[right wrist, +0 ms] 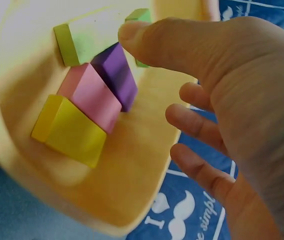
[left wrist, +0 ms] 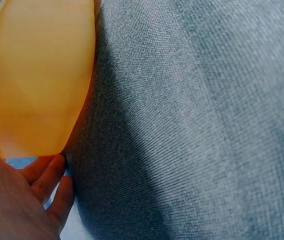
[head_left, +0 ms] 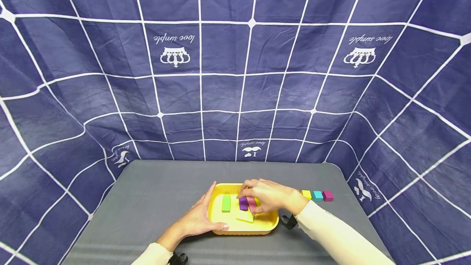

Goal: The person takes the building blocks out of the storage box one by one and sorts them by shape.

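Observation:
A yellow plastic tray (head_left: pixel 241 230) stands on the table, with my left hand (head_left: pixel 200 218) gripping its near left corner, thumb on the front rim. In the left wrist view, fingertips of that hand meet the tray's lower edge. Over the tray's right half, my right hand (head_left: pixel 270 195) hovers with loosely bent fingers, nothing between them. Below it lie a purple block (right wrist: pixel 117 75), a pink block (right wrist: pixel 92 97) and a yellow block (right wrist: pixel 74 132), side by side. A pale yellow block (right wrist: pixel 67 45) adjoins them. Farther left in the tray sits a green block (head_left: pixel 226 204).
Right of the tray, a row holds a yellow cube (head_left: pixel 306 194), a teal cube (head_left: pixel 317 196) and a magenta cube (head_left: pixel 328 196); the right arm partly covers its left end. A blue cloth (head_left: pixel 228 93) with white lines hangs behind the grey table (head_left: pixel 158 187).

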{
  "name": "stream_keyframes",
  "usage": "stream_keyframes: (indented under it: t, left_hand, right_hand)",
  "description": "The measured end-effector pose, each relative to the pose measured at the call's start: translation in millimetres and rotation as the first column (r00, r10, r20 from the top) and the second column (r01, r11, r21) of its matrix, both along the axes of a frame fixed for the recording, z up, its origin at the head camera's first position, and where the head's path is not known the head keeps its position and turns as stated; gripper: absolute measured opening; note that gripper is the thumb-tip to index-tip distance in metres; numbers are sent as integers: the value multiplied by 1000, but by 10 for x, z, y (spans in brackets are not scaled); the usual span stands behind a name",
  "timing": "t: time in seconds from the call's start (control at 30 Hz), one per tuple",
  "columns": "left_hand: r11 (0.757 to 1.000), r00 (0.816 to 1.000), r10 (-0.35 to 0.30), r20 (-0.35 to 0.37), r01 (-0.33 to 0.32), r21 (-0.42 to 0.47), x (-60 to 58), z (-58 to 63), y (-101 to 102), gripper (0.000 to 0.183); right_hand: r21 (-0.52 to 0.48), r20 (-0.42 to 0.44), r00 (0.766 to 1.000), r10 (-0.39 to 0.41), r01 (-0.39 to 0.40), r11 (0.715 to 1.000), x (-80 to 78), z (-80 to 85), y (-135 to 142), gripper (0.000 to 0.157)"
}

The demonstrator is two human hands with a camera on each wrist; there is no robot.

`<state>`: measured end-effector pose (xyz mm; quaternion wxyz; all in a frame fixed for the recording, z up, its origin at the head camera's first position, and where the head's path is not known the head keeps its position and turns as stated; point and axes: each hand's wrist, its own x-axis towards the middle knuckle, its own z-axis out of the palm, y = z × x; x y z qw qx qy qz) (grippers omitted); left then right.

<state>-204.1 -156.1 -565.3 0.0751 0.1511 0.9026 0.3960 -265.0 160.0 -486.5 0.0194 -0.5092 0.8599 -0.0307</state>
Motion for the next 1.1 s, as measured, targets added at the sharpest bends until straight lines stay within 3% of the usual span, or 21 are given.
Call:
stream_keyframes:
  t: [0.37, 0.67, 1.1]
  left_hand:
    - [1000, 1000, 3, 22, -3, -2, -2, 2, 7, 155]
    - [1000, 1000, 7, 31, -6, -2, -2, -2, 3, 155]
    - [1000, 999, 19, 38, -19, -3, -8, 1, 13, 156]
  right_hand:
    - [103, 40, 999, 25, -29, 994, -47, -152, -171, 75]
    - [183, 80, 997, 20, -34, 983, -12, -176, -225, 74]
    - [192, 85, 996, 24, -40, 981, -8, -205, -272, 68]
